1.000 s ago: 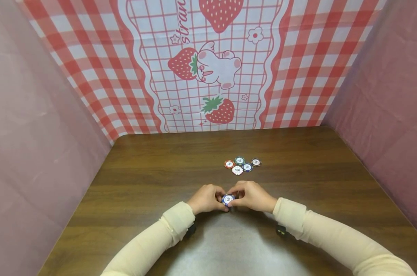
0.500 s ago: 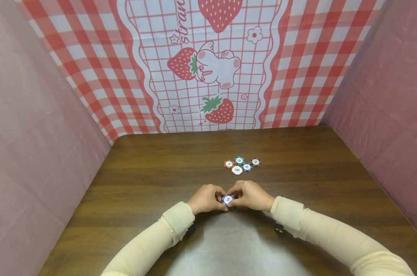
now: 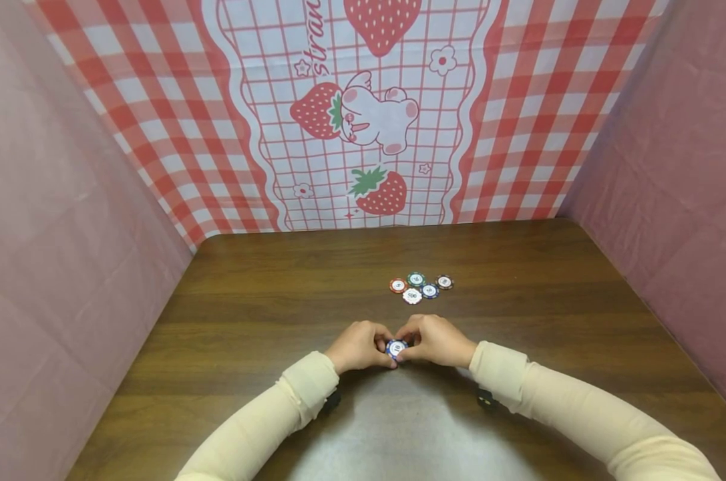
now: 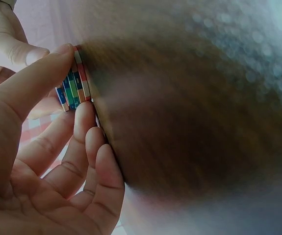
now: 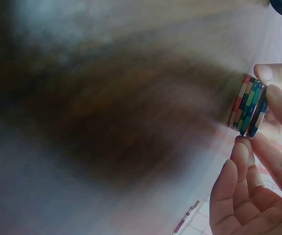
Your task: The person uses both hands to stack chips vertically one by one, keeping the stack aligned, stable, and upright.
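Note:
A short stack of poker chips (image 3: 397,349) stands on the table between both hands, with a blue chip marked 10 on top. My left hand (image 3: 360,346) grips the stack from the left, thumb on its near side and fingertips at its far side. From the right, my right hand (image 3: 438,341) pinches the blue top chip (image 5: 260,119) between thumb and forefinger. In the right wrist view this chip sits a little off line from those below. Red, black, blue and green edges show on the stack in the left wrist view.
Beyond the hands lie several flat chips: a red one (image 3: 398,285), a green one (image 3: 416,278), a white one marked 500 (image 3: 412,296), a blue one (image 3: 429,290) and a dark one (image 3: 444,282). A checked strawberry cloth (image 3: 375,133) hangs behind the wooden table (image 3: 248,287).
Both hands keep their grip around the stack. The right wrist has edged slightly to the left; the loose chips lie as before.

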Tool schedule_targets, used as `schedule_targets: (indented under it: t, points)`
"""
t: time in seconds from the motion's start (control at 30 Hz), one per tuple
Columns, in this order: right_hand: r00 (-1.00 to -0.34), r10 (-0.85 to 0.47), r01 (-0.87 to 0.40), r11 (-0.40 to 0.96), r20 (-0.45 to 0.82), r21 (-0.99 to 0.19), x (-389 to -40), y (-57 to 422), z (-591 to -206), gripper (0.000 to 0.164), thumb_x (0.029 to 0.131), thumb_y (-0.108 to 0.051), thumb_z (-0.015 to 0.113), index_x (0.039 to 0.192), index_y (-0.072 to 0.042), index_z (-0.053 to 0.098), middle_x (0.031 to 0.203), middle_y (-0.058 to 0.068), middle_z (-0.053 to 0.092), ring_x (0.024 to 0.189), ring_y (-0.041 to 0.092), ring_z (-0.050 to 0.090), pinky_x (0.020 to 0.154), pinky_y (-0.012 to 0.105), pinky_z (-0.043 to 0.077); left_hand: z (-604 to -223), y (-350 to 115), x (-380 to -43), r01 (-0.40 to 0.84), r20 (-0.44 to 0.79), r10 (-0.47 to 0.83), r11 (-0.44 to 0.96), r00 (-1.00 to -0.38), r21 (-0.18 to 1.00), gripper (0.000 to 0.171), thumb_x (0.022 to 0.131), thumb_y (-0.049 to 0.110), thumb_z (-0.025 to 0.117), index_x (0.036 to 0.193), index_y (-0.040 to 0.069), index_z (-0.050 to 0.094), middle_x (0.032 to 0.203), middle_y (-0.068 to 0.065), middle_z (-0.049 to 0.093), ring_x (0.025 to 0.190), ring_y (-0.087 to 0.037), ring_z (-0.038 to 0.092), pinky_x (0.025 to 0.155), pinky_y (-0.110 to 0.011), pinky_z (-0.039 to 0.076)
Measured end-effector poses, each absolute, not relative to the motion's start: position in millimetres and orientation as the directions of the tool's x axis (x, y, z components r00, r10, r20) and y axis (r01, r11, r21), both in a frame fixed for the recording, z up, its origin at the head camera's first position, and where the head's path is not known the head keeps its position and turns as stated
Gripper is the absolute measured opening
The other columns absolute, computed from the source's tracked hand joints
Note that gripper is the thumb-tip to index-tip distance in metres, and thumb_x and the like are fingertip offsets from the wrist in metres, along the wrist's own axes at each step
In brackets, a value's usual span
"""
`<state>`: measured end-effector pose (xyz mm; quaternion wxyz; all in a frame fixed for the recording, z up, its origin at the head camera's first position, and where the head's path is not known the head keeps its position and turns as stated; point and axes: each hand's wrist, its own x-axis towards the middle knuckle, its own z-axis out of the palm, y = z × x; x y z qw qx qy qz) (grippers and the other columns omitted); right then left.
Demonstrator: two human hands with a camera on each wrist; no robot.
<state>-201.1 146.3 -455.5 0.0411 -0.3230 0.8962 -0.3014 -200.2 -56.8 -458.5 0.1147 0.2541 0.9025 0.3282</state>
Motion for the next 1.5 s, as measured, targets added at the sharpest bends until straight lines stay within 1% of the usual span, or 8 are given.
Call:
schedule_targets:
  t: [0.13, 0.33, 0.57, 0.83, 1.0, 1.17, 1.37, 1.5]
  points:
    - [-0.795, -0.597, -0.545, 0.619, 0.112, -0.565, -202.0, 145.9, -457.0, 0.024, 0.073, -0.028, 0.084, 0.093, -0.019, 0.077, 0.081, -0.008, 0.065, 0.07, 0.001, 0.055, 0.062, 0.018, 0.045, -458.3, -56.8, -200.4, 0.382, -0.043, 0.532, 0.658, -0.845, 0.649, 0.031, 0.067, 0.023, 0.089, 0.093, 0.015, 0.075, 0.068, 0.01, 0.06, 0.061, -0.001, 0.05, 0.059, -0.018, 0.039]
    - [-0.785, -0.604, -0.567, 0.609, 0.14, -0.554, -202.0, 146.0, -458.5, 0.024, 0.072, -0.026, 0.085, 0.092, -0.017, 0.077, 0.081, -0.007, 0.066, 0.069, 0.002, 0.055, 0.061, 0.018, 0.045, -458.2, -56.6, -200.4, 0.376, -0.046, 0.531, 0.656, -0.846, 0.654, 0.031, 0.068, 0.023, 0.089, 0.093, 0.015, 0.075, 0.068, 0.01, 0.06, 0.061, -0.001, 0.05, 0.059, -0.018, 0.04]
    - [-0.802, -0.589, -0.531, 0.632, 0.095, -0.564, -201.6, 144.3, -457.5, 0.025, 0.071, -0.025, 0.085, 0.093, -0.016, 0.076, 0.082, -0.007, 0.065, 0.069, 0.003, 0.055, 0.062, 0.018, 0.044, -458.4, -56.3, -200.6, 0.371, -0.049, 0.53, 0.654, -0.847, 0.659, 0.031, 0.068, 0.022, 0.089, 0.094, 0.014, 0.075, 0.068, 0.009, 0.06, 0.062, -0.001, 0.05, 0.06, -0.018, 0.04]
    - [-0.806, -0.586, -0.518, 0.633, 0.082, -0.576, -201.3, 144.6, -457.2, 0.027, 0.071, -0.026, 0.085, 0.094, -0.015, 0.075, 0.082, -0.006, 0.066, 0.069, 0.002, 0.055, 0.062, 0.017, 0.045, -459.0, -56.8, -200.5, 0.376, -0.047, 0.534, 0.652, -0.844, 0.659, 0.031, 0.068, 0.022, 0.089, 0.095, 0.014, 0.075, 0.069, 0.009, 0.061, 0.062, -0.001, 0.05, 0.06, -0.018, 0.04]
    - [-0.811, -0.579, -0.5, 0.613, 0.083, -0.612, -202.2, 146.3, -456.8, 0.027, 0.072, -0.025, 0.084, 0.094, -0.014, 0.075, 0.082, -0.005, 0.067, 0.069, 0.001, 0.054, 0.063, 0.018, 0.046, -458.7, -57.1, -200.1, 0.378, -0.041, 0.537, 0.644, -0.843, 0.665, 0.031, 0.068, 0.021, 0.089, 0.095, 0.014, 0.075, 0.069, 0.009, 0.06, 0.061, -0.001, 0.05, 0.059, -0.018, 0.04]
    - [-0.818, -0.565, -0.485, 0.582, 0.104, -0.653, -204.5, 150.2, -453.1, 0.025, 0.076, -0.025, 0.082, 0.096, -0.011, 0.074, 0.083, -0.002, 0.069, 0.07, 0.001, 0.055, 0.064, 0.019, 0.047, -458.4, -56.8, -199.9, 0.382, -0.038, 0.538, 0.645, -0.842, 0.662, 0.032, 0.068, 0.021, 0.089, 0.095, 0.013, 0.075, 0.069, 0.008, 0.061, 0.062, -0.001, 0.05, 0.059, -0.018, 0.04]
    - [-0.851, -0.512, -0.44, 0.577, 0.116, -0.688, -211.5, 158.4, -447.2, 0.033, 0.077, -0.026, 0.082, 0.102, -0.007, 0.072, 0.086, 0.0, 0.07, 0.071, 0.004, 0.057, 0.065, 0.02, 0.048, -458.8, -56.8, -200.2, 0.377, -0.043, 0.535, 0.648, -0.844, 0.662, 0.033, 0.067, 0.022, 0.089, 0.095, 0.013, 0.075, 0.072, 0.003, 0.064, 0.062, -0.001, 0.049, 0.06, -0.018, 0.04]
    - [-0.876, -0.465, -0.402, 0.567, 0.124, -0.719, -217.8, 165.8, -441.6, 0.038, 0.078, -0.027, 0.082, 0.107, -0.003, 0.071, 0.087, 0.001, 0.07, 0.072, 0.007, 0.059, 0.066, 0.022, 0.049, -459.4, -57.0, -200.3, 0.373, -0.045, 0.533, 0.647, -0.845, 0.665, 0.034, 0.067, 0.022, 0.089, 0.097, 0.013, 0.075, 0.073, 0.002, 0.065, 0.063, -0.001, 0.05, 0.06, -0.018, 0.04]
